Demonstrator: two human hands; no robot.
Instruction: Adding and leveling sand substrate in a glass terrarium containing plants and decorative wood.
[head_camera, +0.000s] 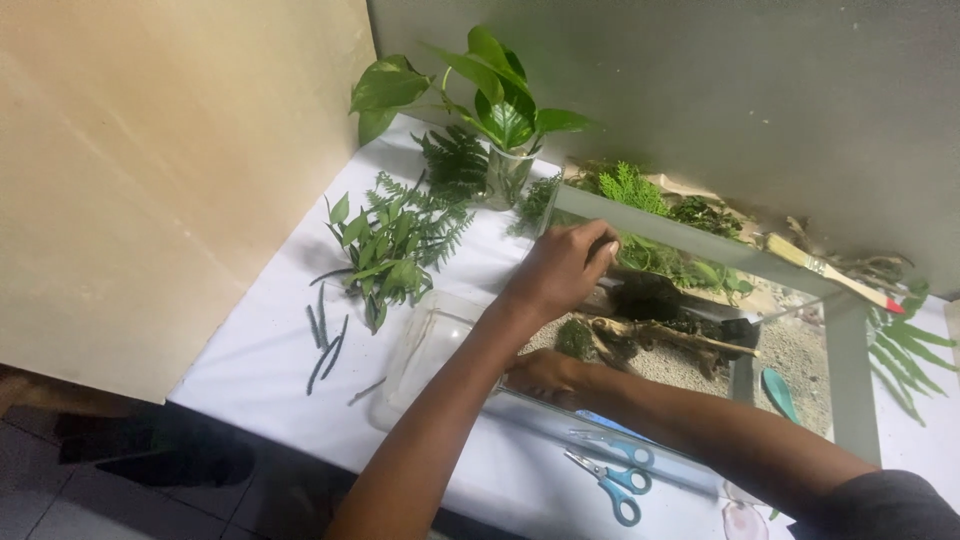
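Head view shows both of my hands working at the glass tank (700, 245), which stands on the white table (260, 350) against the grey wall. My left hand (560, 268) is curled over the tank's near left corner, fingers bent and close together, the fingertips (603, 250) dipping inside the rim toward the green plants (665, 262) planted along the back of the tank. Whether those fingers pinch anything I cannot tell; they hide their own tips. My right hand (543, 372) is low at the tank's front wall, loosely closed, just beside a small clump of moss (575, 338) and the left end of the driftwood (655, 332) lying on the sand. I cannot tell if it grips anything, since the glass and my left forearm blur it.

Left of the tank lie cut leafy sprigs (385, 250) and fern fronds (450, 165), with a jar of broad-leaved cuttings (505, 120) behind them. An empty clear container (425, 350) sits just left of the tank's front corner. Blue-handled scissors (610, 480) lie in front of the tank. A paintbrush (830, 270) rests across the tank's far right rim.
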